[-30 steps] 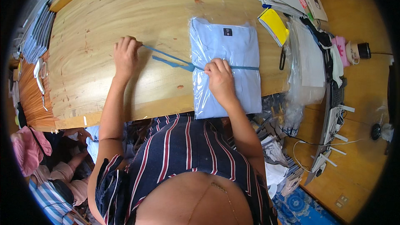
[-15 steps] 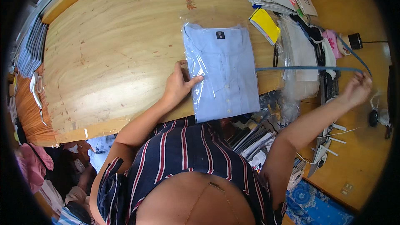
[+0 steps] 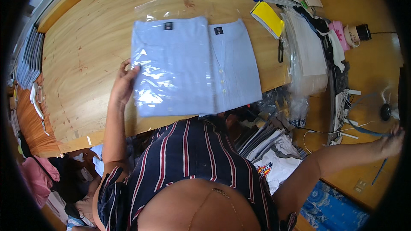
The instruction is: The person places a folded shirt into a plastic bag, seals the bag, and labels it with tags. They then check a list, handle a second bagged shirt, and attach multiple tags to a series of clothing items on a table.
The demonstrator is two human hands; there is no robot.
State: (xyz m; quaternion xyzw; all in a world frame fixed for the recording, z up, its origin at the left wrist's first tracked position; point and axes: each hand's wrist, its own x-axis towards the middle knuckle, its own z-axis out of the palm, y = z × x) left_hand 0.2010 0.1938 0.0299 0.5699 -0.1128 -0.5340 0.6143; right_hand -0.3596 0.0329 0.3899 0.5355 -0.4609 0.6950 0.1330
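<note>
A folded light blue shirt in a clear plastic bag (image 3: 171, 68) lies on the wooden table, a dark label at its neck. My left hand (image 3: 124, 83) grips the bag's left edge, thumb on top, fingers partly hidden underneath. Beside it, partly covered by the bagged shirt, is a second folded light blue shirt (image 3: 235, 64) with a buttoned placket and a dark label. Far out to the right, my right hand (image 3: 390, 143), somewhat blurred, is closed round a thin blue strip (image 3: 367, 131), whose other end hangs below the hand.
Papers and clear bags (image 3: 306, 47) lie at the table's right, near a yellow booklet (image 3: 268, 19). Folded garments (image 3: 30, 55) are stacked at the far left, close to a white-handled tool (image 3: 36, 102). More clothes (image 3: 274, 154) sit below the table's front edge. Cables and a router-like device (image 3: 338, 119) stand right.
The bagged shirt has slid left with my left hand, and the second shirt now shows to its right. My right hand has moved down and outward with the strip, which is away from the shirts.
</note>
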